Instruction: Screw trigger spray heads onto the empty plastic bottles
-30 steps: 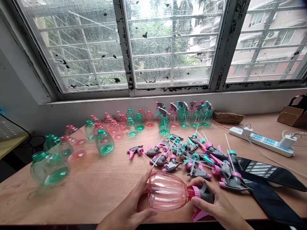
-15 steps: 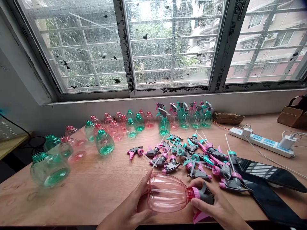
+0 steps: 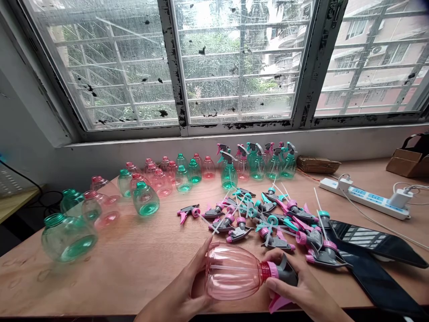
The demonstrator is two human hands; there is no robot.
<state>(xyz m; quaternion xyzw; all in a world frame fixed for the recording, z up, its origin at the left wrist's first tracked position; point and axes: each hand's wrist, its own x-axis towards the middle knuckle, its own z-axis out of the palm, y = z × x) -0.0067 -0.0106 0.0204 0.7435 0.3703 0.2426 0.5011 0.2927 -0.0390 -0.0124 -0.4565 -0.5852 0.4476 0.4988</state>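
A clear pink spray bottle [image 3: 233, 273] lies on its side between my hands, close to the table's front edge. Its base is held by my left hand [image 3: 187, 284], thumb below and fingers above. Around the pink collar of the grey-and-pink trigger sprayer head [image 3: 284, 273] my right hand [image 3: 298, 284] is closed, at the bottle's neck. The pink trigger points down toward the table edge. Inside the bottle a thin pale tube shows lengthwise. Just beyond my hands lies a pile of loose trigger sprayer heads [image 3: 241, 230], pink and teal with grey, their white tubes sticking out.
Open green bottles [image 3: 69, 239] and pink bottles [image 3: 162, 183] stand on the left and at the back. Several bottles with sprayer heads [image 3: 229, 174] stand by the wall. On the right are a power strip [image 3: 365, 199], dark flat devices [image 3: 378, 243] and a cardboard box [image 3: 409, 156].
Hardly anything differs. The pink bottle has turned or tilted very slightly in my hands, which keep the same hold.
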